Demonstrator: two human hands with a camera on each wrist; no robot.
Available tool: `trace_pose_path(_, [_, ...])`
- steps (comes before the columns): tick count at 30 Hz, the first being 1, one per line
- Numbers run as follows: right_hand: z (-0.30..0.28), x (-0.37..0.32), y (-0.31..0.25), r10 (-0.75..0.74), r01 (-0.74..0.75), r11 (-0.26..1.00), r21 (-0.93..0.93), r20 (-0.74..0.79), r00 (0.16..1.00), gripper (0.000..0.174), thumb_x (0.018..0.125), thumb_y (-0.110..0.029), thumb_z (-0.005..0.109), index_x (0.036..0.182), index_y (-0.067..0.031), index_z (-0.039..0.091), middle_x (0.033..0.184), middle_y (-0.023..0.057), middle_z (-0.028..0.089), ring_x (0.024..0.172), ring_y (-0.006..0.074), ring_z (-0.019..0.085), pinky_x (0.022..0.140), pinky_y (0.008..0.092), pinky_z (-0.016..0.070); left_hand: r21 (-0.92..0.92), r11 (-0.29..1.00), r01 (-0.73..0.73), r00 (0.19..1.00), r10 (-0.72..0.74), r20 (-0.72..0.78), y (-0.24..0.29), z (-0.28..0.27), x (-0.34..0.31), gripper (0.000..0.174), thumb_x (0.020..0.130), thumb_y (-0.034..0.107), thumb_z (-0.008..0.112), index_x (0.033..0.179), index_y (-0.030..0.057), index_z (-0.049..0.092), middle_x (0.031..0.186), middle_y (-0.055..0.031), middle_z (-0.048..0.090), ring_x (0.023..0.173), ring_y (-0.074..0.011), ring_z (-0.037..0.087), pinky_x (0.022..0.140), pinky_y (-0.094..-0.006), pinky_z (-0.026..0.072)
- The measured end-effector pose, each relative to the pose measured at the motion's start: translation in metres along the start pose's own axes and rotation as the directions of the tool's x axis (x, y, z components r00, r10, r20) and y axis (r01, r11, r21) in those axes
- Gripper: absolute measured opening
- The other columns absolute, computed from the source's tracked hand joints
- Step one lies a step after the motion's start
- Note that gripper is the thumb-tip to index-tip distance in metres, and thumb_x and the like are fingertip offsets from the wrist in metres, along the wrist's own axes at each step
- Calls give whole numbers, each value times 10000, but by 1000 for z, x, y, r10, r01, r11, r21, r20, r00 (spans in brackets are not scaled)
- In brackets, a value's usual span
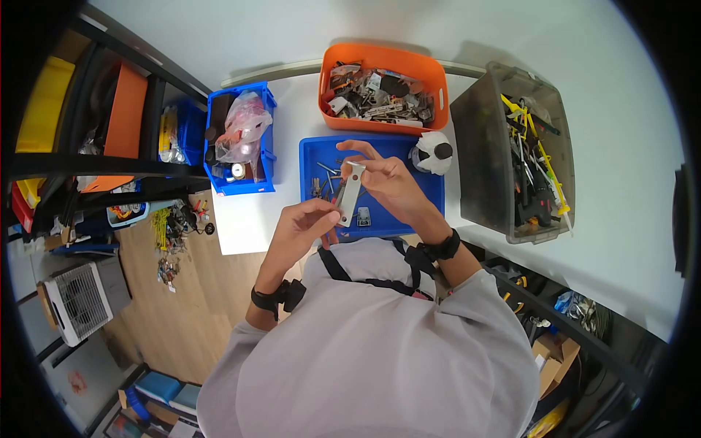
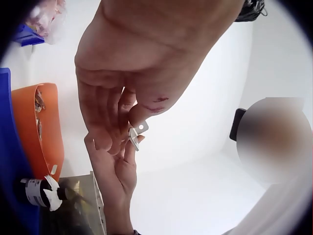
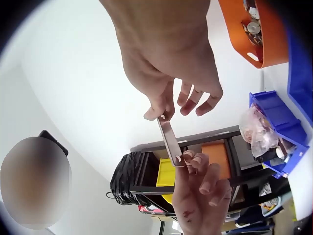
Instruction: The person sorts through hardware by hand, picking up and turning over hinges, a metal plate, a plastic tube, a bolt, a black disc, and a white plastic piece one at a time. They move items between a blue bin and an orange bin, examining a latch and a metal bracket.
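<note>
A flat metal bracket [image 1: 351, 194] with holes is held up over the blue tray [image 1: 434, 191], slanting between both hands. The left hand [image 1: 303, 228] pinches its lower end between thumb and fingers. At the upper end, the right hand [image 1: 394, 187] grips it with thumb and index finger, the other fingers spread apart. The right wrist view shows the bracket [image 3: 170, 141] side-on, a hand at each end. In the left wrist view, part of the bracket [image 2: 141, 128] shows beyond the left thumb. Screws and a small metal plate [image 1: 364, 217] lie in the tray.
An orange basket [image 1: 443, 102] of metal parts stands behind the tray. A white-wrapped dark bottle [image 1: 432, 153] is at the tray's right back corner. To the left stands a blue bin [image 1: 272, 139] with plastic bags; to the right, a grey tote [image 1: 478, 146] of tools.
</note>
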State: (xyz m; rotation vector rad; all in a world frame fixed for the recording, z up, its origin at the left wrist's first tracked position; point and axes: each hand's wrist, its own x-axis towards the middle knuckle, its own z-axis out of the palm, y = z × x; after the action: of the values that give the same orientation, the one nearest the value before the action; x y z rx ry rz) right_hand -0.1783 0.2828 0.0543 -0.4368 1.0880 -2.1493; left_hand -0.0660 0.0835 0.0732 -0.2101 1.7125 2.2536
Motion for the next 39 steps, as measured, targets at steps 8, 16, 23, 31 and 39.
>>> trace_pose_path(8, [0,-4,-6,69,-72,995,-62,-53,996,274,937,-206,704,1118,-3,739,1430,106,431,1196,210,528,1039,399,471,-11,989,150,985,-148,83,3,-6,10,173,942,124,697,1028,-25,676,847,-78,707,666,-128,658,566,-242,520])
trace_pose_path(16, [-23,-13,-11,119,-133,981,-140,-100,988,350,861,-224,772,1127,-1,735,1309,117,544,1237,242,534,1061,419,438,17,968,250,948,-248,197,7,-3,19,191,947,160,690,1021,-15,671,854,-71,693,700,-133,660,569,-242,514])
trace_pose_path(23, [-24,-12,-10,74,-81,956,-281,-37,997,285,864,-171,755,1081,15,750,1304,105,556,1135,206,589,984,368,491,-9,969,248,956,-243,165,4,7,29,185,943,170,678,961,-14,674,822,-58,686,656,-120,649,552,-246,511])
trace_pose_path(31, [-57,11,-40,114,-168,831,-530,-132,985,267,900,-183,709,1064,24,750,1256,90,598,1144,197,595,1028,337,451,392,910,137,990,-143,-12,-14,9,28,352,965,257,662,1184,-18,654,1036,-106,738,904,-227,715,712,-312,567])
trace_pose_path(39, [-145,116,-24,-94,28,39,-999,24,995,269,806,-253,752,898,0,753,1129,157,630,1043,306,626,893,396,505,696,694,184,982,-95,-165,-40,-12,0,432,960,313,660,1236,-16,625,1086,-167,727,989,-291,714,803,-363,562])
